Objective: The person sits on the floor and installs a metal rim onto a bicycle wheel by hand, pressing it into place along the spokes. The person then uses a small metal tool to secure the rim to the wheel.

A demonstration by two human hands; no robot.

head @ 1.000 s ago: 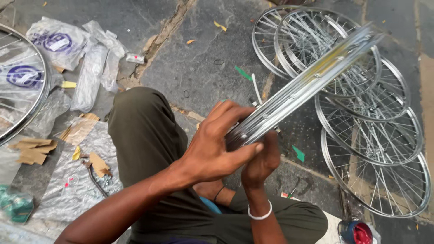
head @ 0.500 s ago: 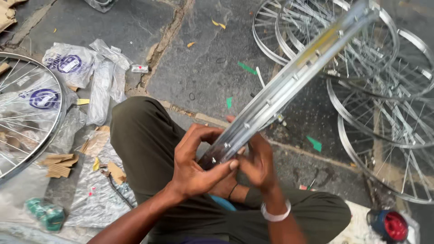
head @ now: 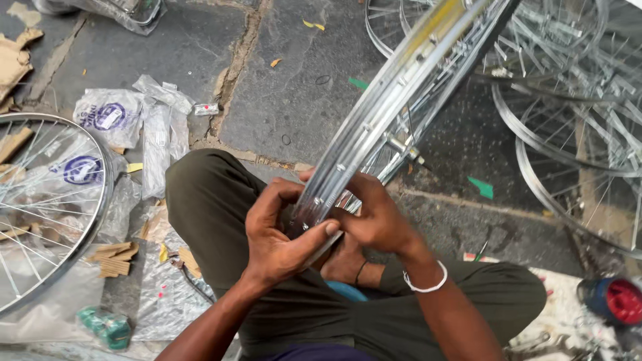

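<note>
I sit cross-legged on stone paving in olive trousers. A shiny metal bicycle wheel rim (head: 394, 100) with spokes stands edge-on in front of me, running from my lap up to the top right. My left hand (head: 277, 234) grips its lower end from the left, thumb pressed across the rim. My right hand (head: 374, 217), with a white band at the wrist, holds the same end from the right. The fingertips of both hands meet at the rim's lowest part.
A stack of spoked wheels (head: 575, 100) lies on the ground at the right. Another spoked wheel (head: 47, 214) lies at the left over plastic bags (head: 107, 117) and cardboard scraps (head: 114, 257). A red and blue round object (head: 612, 301) sits at the lower right.
The view has shifted, so the rim now stands steeper in the picture. Both hands stay on its lower end; the left thumb now lies across the rim.
</note>
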